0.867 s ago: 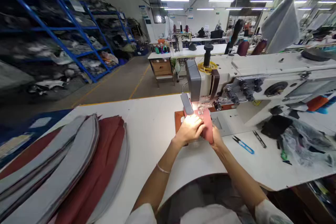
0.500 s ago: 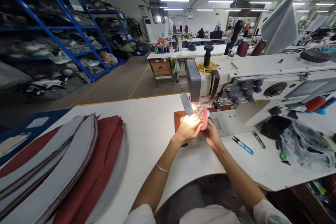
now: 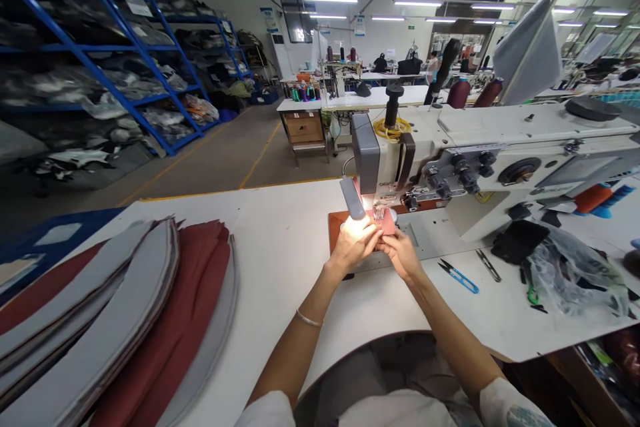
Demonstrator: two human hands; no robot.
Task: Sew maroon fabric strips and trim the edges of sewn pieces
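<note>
A small reddish-pink piece of fabric (image 3: 387, 221) lies under the needle area of the white sewing machine (image 3: 470, 130), brightly lit by the machine's lamp (image 3: 353, 198). My left hand (image 3: 354, 243) is closed at the fabric's left and near edge, its fingertips washed out by the glare. Thumb and fingers of my right hand (image 3: 400, 253) pinch the near right edge of the same piece. The fingertips of both hands almost meet in front of the presser foot.
Stacked grey and dark red curved panels (image 3: 165, 307) cover the table's left side. Blue thread snips (image 3: 459, 276) and dark snips (image 3: 489, 265) lie right of my hands, near a clear plastic bag (image 3: 575, 273). Blue shelving (image 3: 125, 73) stands beyond the aisle.
My right hand has shifted its grip slightly toward the left hand, and the fabric now sits flatter and shows less of its near end. The view has moved a little.
</note>
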